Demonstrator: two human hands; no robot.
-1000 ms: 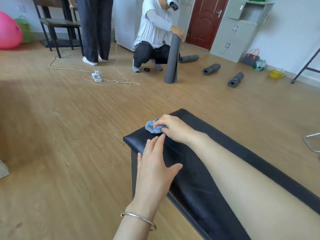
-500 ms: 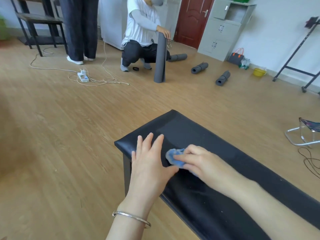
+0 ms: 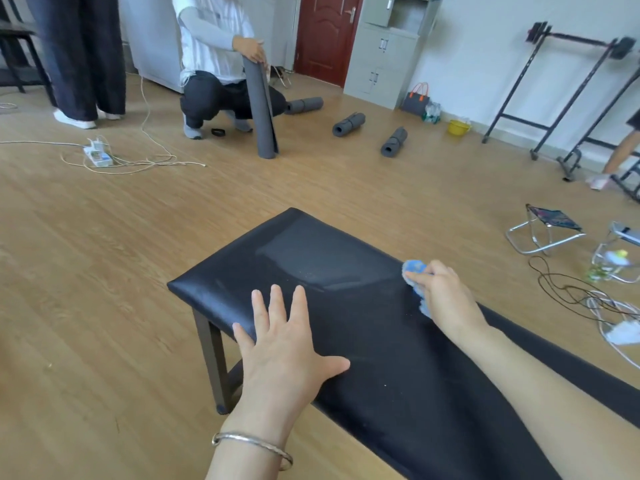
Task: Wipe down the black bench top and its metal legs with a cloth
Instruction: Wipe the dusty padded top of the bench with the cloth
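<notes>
Bench top [image 3: 346,265]: black and padded, standing on the wooden floor. A duller sheen at its far end suggests that area has been wiped. Right hand [image 3: 446,299]: fingers curled round a bunched blue cloth [image 3: 415,271], which is pressed to the top at its right-hand edge, presumably to work along the border. Left hand [image 3: 287,344]: flat, fingers spread, holding nothing. It rests on the top near the left edge, probably to steady the bench. One metal leg [image 3: 211,358] shows below the corner, and no cloth is near it.
</notes>
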